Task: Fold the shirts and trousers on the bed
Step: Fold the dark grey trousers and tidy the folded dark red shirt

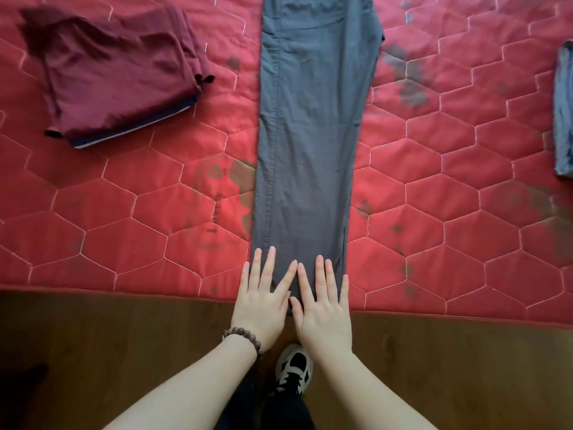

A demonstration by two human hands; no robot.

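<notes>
Grey trousers laid lengthwise across the red quilted bed, one leg over the other, hems at the near edge and waist running out of frame at the top. Left hand and right hand side by side on the hem end, flat, fingers straight and spread, pressing the cloth down and gripping nothing. A bead bracelet on the left wrist. Folded maroon shirt well apart on the left of the bed; another folded bluish garment at the far right edge, mostly cut off. Wooden floor and a shoe below the hands.

Step in hand, by the look of it: smoothing the stacked legs flat ahead of the crosswise folds. Next move likely calling for a pinch on both hem corners, then a lift towards the waist, edges kept in line so the legs stay stacked.
</notes>
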